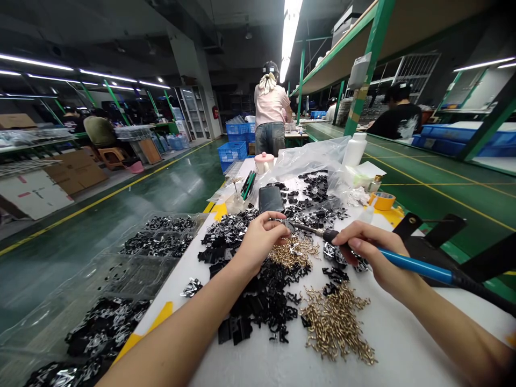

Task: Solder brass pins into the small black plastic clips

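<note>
My right hand [368, 252] is closed around a soldering iron [415, 265] with a blue handle and a black grip. Its metal tip points left toward my left hand [264, 236]. The left thumb and forefinger pinch together near that tip; whatever they hold is too small to make out. Beneath the hands lies a heap of small brass-coloured bent pins [292, 251], with a larger heap of brass pins [336, 322] nearer me. Black plastic parts [258, 301] are piled below my left hand. Black parts with shiny metal strips [229, 231] spread to its left.
A clear compartment tray [141, 274] of similar parts sits at the table's left. Farther back are a dark box [271, 199], green pens [248, 184], a pink-lidded cup [264, 161], a white bottle [355, 149] and yellow tape [382, 201]. A black bracket [443, 231] stands at right. Several people work beyond.
</note>
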{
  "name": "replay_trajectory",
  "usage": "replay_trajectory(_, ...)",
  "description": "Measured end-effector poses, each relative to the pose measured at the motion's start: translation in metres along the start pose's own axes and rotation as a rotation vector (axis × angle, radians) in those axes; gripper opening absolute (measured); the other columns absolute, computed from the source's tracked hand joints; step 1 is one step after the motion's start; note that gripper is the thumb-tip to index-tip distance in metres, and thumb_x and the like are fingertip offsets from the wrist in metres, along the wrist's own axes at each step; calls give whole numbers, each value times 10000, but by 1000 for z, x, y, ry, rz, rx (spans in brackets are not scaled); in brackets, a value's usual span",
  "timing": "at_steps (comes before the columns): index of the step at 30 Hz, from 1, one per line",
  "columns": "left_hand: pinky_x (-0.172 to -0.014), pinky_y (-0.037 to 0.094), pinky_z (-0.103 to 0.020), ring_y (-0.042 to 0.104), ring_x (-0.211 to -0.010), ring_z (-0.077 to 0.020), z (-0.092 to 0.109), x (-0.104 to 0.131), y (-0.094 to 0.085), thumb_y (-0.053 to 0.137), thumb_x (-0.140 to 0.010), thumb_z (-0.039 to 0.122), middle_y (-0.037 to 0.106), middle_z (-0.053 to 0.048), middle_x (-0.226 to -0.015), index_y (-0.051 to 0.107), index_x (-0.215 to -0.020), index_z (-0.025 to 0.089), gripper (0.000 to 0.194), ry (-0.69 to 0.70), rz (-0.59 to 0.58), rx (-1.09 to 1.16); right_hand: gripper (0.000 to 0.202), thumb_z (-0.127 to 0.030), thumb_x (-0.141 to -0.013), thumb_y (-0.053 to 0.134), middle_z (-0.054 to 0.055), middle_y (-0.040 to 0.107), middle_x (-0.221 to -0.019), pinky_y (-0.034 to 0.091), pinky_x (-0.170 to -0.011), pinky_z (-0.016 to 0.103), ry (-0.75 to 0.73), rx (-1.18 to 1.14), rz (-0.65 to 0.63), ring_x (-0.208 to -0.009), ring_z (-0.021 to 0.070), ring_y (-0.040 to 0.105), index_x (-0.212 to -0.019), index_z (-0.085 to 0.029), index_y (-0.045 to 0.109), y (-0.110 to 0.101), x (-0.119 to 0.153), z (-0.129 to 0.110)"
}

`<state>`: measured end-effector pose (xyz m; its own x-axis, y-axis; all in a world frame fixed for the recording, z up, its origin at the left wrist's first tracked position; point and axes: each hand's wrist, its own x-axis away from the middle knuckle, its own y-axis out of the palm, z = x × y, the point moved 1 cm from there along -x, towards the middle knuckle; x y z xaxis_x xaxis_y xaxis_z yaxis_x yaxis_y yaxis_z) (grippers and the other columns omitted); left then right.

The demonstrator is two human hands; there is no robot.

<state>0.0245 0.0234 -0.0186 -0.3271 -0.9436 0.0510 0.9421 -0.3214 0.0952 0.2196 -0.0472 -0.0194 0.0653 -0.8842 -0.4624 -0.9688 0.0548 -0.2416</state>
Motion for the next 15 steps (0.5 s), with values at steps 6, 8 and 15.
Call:
replay_trajectory(6,-678,463,-259,545,-625,-103,2,0,1,634,-656,121,588,-14,-679,546,-852,157,218,-42,24,44,179,-204,-834,448,-20,505,-544,360,-427,226,25,-44,-15,-457,89,470,-769,-187,614,-1,-1,5)
replay_trajectory(8,-656,461,-245,543,-620,-98,2,1,2,633,-654,116,589,-16,-683,543,-840,154,209,-58,41,55,181,-215,-842,447,-18,504,-548,357,-433,231,29,-64,-16,-460,90,467,-780,-183,614,-2,-2,8)
replay_trajectory(15,-613,458,-223,544,-605,-95,2,0,2,626,-645,111,596,-17,-671,539,-820,149,199,-61,58,68,178,-241,-859,454,-20,491,-560,344,-455,236,53,-101,-31,-478,91,466,-796,-184,610,-4,-1,15)
